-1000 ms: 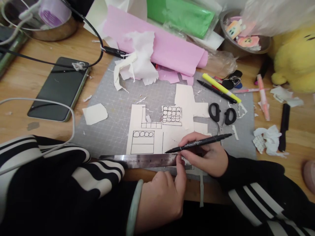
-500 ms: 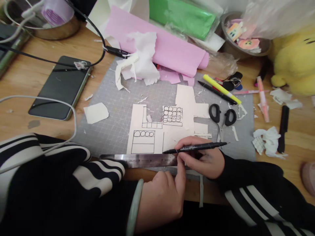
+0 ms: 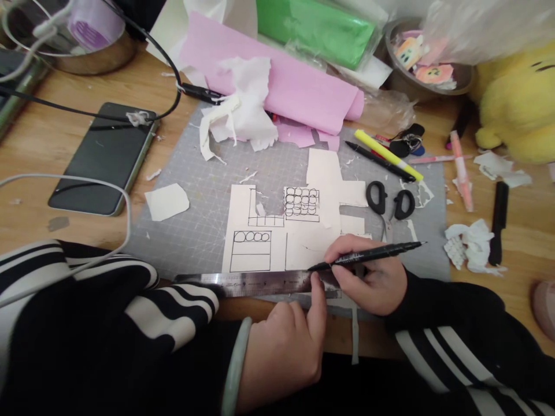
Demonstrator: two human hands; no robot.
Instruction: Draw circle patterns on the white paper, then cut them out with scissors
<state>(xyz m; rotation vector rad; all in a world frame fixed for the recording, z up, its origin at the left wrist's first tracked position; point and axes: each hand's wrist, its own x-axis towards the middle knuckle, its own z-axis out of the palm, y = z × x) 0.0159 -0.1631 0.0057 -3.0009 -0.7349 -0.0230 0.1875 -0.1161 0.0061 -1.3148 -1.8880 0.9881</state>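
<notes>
Nearest you, your left hand (image 3: 281,341) lay curled, fingertips pinning the steel ruler (image 3: 243,283) to the cutting mat (image 3: 195,219). Your right hand (image 3: 373,283) gripped the black pen (image 3: 368,254), whose tip had slid rightward along the ruler's upper edge over the white card (image 3: 303,237), probably extending a ruled line. Farther off, the right steel bowl (image 3: 466,81) held pink paper faces (image 3: 433,72); the left bowl (image 3: 104,58) held a purple-and-white object (image 3: 93,20).

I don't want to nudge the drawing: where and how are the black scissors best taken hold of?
Probably take the scissors by their two black finger loops, from above on the far right side. The loops lie flat, bare and apart on the mat, while the blades point toward the right hand and its pen, which crowd that end.
</notes>
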